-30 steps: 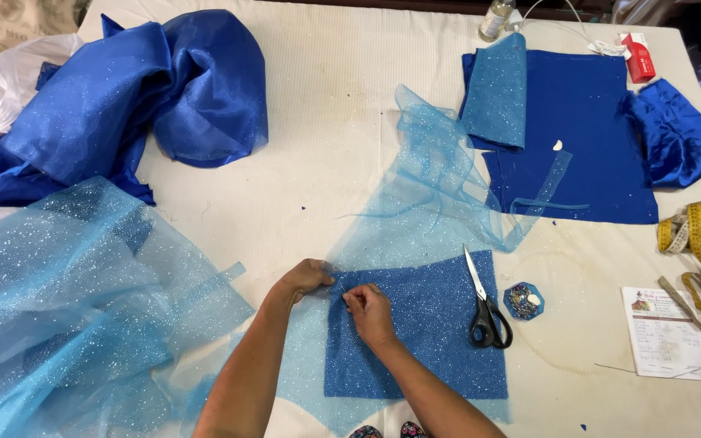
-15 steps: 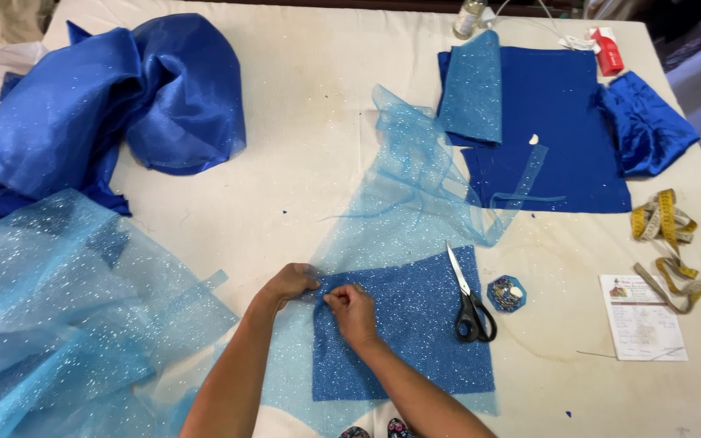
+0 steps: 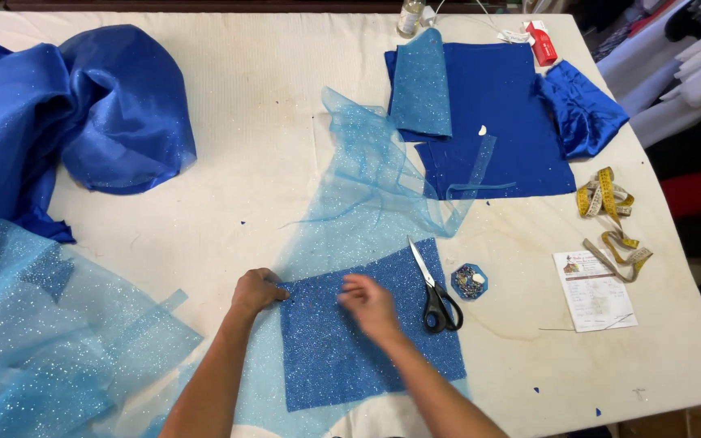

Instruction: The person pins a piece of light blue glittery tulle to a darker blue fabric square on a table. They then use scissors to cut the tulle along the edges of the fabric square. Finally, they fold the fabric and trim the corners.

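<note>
A square of blue glitter fabric lies on a strip of light blue sheer tulle near the table's front edge. My left hand is closed and presses on the square's upper left corner. My right hand hovers over the square's top middle, blurred, fingers loosely curled with nothing seen in them. Black-handled scissors lie shut on the square's right edge. A small round pin holder sits just right of the scissors.
A white cloth covers the table. Shiny blue satin is heaped at far left, glittery tulle at near left. Dark blue cut pieces lie at the back right, with a yellow tape measure, a paper card and a red object.
My right hand has shifted right along the square's top edge, away from the left hand. The left hand stays on the corner. The camera view has moved slightly.
</note>
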